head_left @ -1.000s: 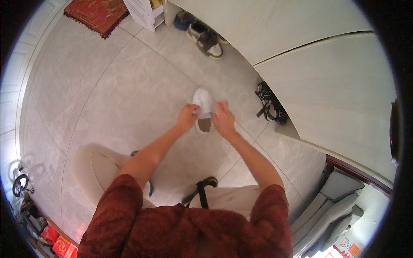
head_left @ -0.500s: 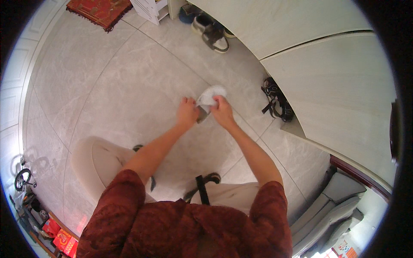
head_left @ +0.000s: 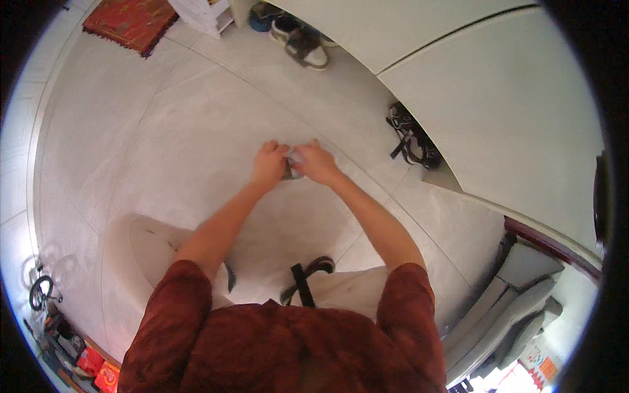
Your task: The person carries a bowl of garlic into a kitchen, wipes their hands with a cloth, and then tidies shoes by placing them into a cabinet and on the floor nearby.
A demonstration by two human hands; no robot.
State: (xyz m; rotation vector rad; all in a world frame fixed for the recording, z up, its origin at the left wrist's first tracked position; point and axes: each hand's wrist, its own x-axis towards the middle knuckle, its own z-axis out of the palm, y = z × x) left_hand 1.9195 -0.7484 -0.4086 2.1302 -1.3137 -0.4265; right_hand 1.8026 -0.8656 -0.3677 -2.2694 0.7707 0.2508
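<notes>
In front of me, low over the tiled floor, both hands meet at a small white item (head_left: 296, 158). It looks soft or crumpled, but its kind is unclear because my fingers cover most of it. A grey-brown part (head_left: 288, 173) shows beneath, between the hands. My left hand (head_left: 268, 166) has its fingers curled at the item's left side. From the right, my right hand (head_left: 315, 164) closes over the white item and hides much of it.
Ahead, shoes (head_left: 301, 44) stand at the foot of a pale cabinet (head_left: 498, 105), with black strappy sandals (head_left: 413, 137) farther right. A red fringed rug (head_left: 128, 23) lies far left. Grey cushioned seating (head_left: 504, 308) is at right, and a small bicycle (head_left: 42, 291) at lower left.
Both hands have shifted slightly left and come closer together. My right hand now covers most of the white item, which showed more plainly before. The whole view has turned a little.
</notes>
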